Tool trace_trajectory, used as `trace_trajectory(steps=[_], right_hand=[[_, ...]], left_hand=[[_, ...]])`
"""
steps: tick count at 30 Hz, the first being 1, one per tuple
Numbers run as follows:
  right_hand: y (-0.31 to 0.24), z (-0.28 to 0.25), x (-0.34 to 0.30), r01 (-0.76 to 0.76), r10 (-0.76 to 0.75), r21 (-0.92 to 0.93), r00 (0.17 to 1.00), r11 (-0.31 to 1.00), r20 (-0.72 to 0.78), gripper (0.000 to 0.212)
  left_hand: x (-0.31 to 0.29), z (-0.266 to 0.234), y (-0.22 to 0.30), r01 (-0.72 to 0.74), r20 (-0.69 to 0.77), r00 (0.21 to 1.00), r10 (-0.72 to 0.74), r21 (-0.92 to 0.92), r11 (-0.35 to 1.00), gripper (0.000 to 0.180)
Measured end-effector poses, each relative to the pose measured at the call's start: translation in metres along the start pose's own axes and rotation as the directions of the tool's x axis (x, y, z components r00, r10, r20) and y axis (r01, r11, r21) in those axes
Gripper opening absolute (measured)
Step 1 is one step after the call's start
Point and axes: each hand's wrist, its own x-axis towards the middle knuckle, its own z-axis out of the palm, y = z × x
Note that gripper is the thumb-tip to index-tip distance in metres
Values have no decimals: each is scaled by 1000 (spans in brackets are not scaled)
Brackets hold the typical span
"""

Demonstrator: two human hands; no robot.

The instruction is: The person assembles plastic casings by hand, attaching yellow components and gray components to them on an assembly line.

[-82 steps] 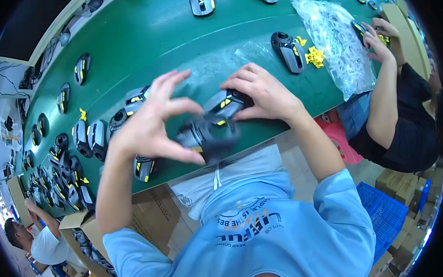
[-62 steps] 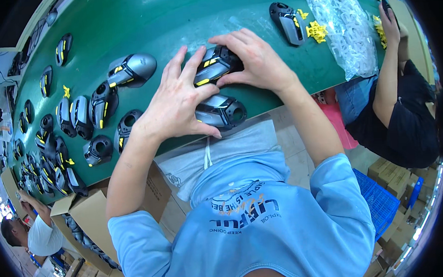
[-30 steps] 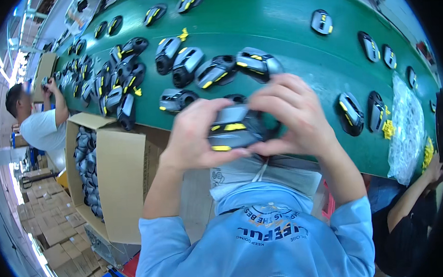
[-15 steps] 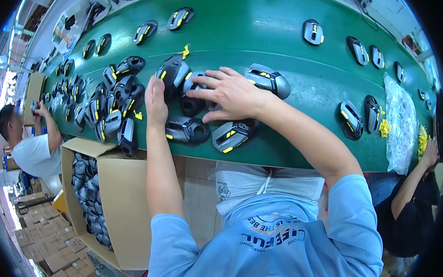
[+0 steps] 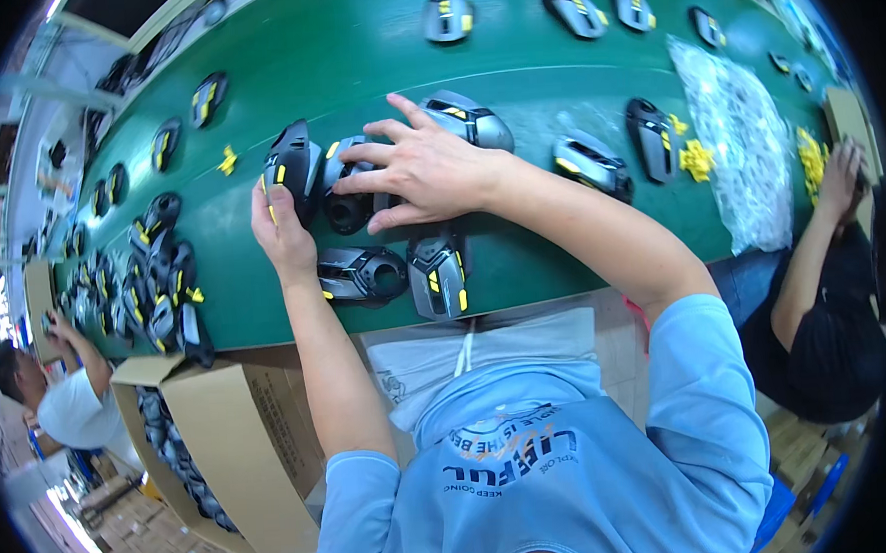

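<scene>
Left hand (image 5: 287,235) is pinching dark shell (image 5: 301,162), right hand (image 5: 434,173) is resting wide-fingered over grey shell (image 5: 335,170), apparently arranging them, next move needing gentle release.

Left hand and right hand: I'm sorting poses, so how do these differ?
The left hand points mostly ahead; the right hand reaches leftward. The left hand's fingers are partly hidden; the right hand's are in view, spread. The left hand is at the near end of a dark shell; the right hand lies over the grey shell beside it. Both are bare.
</scene>
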Motion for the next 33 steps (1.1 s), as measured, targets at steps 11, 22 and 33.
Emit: trace_trajectory(steps=[11, 22, 33], right_hand=[[54, -40, -82, -104, 90, -98, 987, 990, -135, 55], [-56, -67, -146, 26, -50, 256, 995, 966, 90, 42], [-56, -78, -160, -244, 244, 2, 969, 970, -33, 43]], left_hand=[[18, 124, 14, -42, 3, 999, 42, -28, 999, 58], [12, 146, 21, -158, -36, 986, 161, 94, 983, 52], [8, 156, 32, -244, 62, 969, 238, 136, 960, 66]])
